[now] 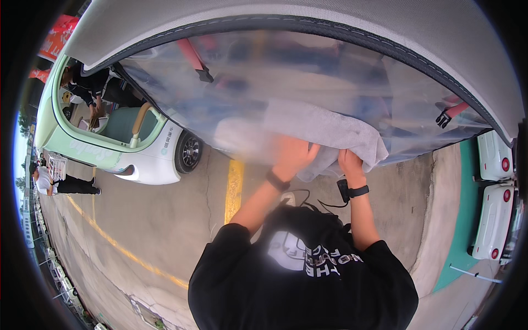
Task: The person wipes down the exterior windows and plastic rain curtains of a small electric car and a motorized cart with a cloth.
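A light grey cloth (330, 126) lies against a clear plastic curtain (255, 82) that hangs under a grey fabric canopy with a dark stitched edge (264, 22). My right hand (351, 163) pinches the lower edge of the cloth, its fingers closed on the fabric. My left hand (293, 152) is at the cloth's lower left part; it is blurred, and its grip on the cloth cannot be made out. Red straps with black plastic buckles (204, 74) hang on the curtain at the left and the right (444, 119).
A green and white small vehicle (156, 159) stands at the left, with a person (88, 88) leaning inside it. Another person (47, 181) carries a white rack farther off. White vehicles (493, 222) stand at the right beyond green paving. A yellow line (234, 189) marks the ground.
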Demonstrator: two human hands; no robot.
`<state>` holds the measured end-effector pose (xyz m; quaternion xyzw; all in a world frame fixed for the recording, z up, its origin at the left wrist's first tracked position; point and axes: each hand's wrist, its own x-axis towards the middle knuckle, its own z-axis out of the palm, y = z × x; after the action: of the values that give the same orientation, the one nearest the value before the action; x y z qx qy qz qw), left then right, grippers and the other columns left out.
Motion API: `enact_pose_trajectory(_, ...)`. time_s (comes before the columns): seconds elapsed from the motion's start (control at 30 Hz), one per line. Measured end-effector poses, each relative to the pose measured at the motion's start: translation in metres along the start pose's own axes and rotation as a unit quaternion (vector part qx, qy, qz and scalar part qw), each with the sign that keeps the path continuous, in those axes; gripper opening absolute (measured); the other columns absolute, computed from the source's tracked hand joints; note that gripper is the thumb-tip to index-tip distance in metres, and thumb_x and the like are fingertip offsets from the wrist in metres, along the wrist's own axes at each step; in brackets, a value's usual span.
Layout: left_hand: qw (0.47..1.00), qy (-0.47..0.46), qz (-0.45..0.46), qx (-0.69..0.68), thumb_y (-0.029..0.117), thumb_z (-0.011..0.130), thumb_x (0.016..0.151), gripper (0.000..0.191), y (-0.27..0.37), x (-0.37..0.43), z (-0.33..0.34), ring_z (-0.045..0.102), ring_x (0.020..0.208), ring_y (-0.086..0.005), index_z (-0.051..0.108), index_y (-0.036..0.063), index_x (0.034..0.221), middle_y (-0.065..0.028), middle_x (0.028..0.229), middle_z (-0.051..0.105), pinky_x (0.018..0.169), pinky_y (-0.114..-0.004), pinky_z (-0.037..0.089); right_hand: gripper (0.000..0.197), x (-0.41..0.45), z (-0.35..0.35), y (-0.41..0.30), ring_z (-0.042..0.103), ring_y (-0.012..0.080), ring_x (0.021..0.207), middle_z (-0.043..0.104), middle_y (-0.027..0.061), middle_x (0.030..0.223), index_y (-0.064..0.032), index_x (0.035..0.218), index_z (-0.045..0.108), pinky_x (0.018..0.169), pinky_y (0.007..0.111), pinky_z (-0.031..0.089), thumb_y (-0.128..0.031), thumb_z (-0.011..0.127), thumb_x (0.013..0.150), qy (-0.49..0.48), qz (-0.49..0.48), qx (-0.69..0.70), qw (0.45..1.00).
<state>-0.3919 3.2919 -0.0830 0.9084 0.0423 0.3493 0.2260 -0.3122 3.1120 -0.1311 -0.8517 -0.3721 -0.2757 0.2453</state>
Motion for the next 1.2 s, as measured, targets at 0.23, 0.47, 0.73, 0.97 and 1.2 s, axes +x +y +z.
enact_pose_trajectory(0.23, 0.996, -0.091, -0.023, 0.001, 0.025, 0.063, 0.075, 0.041, 0.019, 0.012, 0.007, 0.053, 0.107, -0.0364, 0.062, 0.0066, 0.111, -0.0177, 0.112, 0.060, 0.092, -0.049, 0.037, 0.039, 0.020, -0.035, -0.014, 0.049, 0.0426, 0.109, 0.057, 0.0222, 0.115, 0.0002, 0.115, 0.057, 0.095, 0.050, 0.035, -0.015, 0.053, 0.078, 0.006, 0.125, 0.025, 0.992)
enact_pose_trajectory(0.47, 0.993, -0.027, -0.064, 0.098, 0.021, 0.060, 0.077, 0.038, -0.041, -0.016, -0.024, 0.053, 0.106, -0.0369, 0.061, 0.0046, 0.111, -0.0172, 0.113, 0.060, 0.092, -0.051, 0.037, 0.026, 0.049, -0.014, -0.065, 0.060, 0.0365, 0.073, 0.064, 0.0162, 0.091, -0.0031, 0.099, 0.062, 0.067, 0.048, 0.045, -0.022, 0.056, 0.082, -0.181, 0.130, 0.080, 0.972)
enact_pose_trajectory(0.73, 0.999, -0.013, -0.051, 0.010, 0.012, 0.061, 0.076, 0.036, 0.023, 0.009, -0.015, 0.050, 0.109, -0.0381, 0.060, 0.0028, 0.111, -0.0173, 0.113, 0.060, 0.096, -0.048, 0.030, 0.031, 0.030, -0.025, -0.015, 0.055, 0.0319, 0.102, 0.061, 0.0108, 0.109, -0.0114, 0.108, 0.062, 0.089, 0.044, 0.042, -0.030, 0.052, 0.085, -0.138, 0.133, 0.203, 0.960)
enact_pose_trajectory(0.97, 0.995, -0.082, 0.001, -0.051, 0.016, 0.064, 0.072, 0.037, 0.103, 0.033, 0.046, 0.051, 0.108, -0.0358, 0.063, 0.0078, 0.108, -0.0138, 0.114, 0.060, 0.095, -0.047, 0.032, 0.042, 0.015, -0.080, 0.070, 0.051, 0.0337, 0.112, 0.057, 0.0133, 0.120, -0.0106, 0.116, 0.060, 0.097, 0.044, 0.038, -0.031, 0.056, 0.080, 0.015, 0.104, -0.056, 0.993)
enact_pose_trajectory(1.2, 0.993, -0.110, 0.037, -0.010, 0.019, 0.065, 0.071, 0.042, 0.142, 0.037, 0.065, 0.051, 0.110, -0.0348, 0.063, 0.0099, 0.112, -0.0144, 0.115, 0.060, 0.095, -0.047, 0.033, 0.043, 0.013, -0.108, 0.085, 0.058, 0.0357, 0.096, 0.063, 0.0149, 0.104, -0.0064, 0.112, 0.061, 0.082, 0.047, 0.045, -0.025, 0.061, 0.073, 0.039, 0.147, -0.052, 0.987)
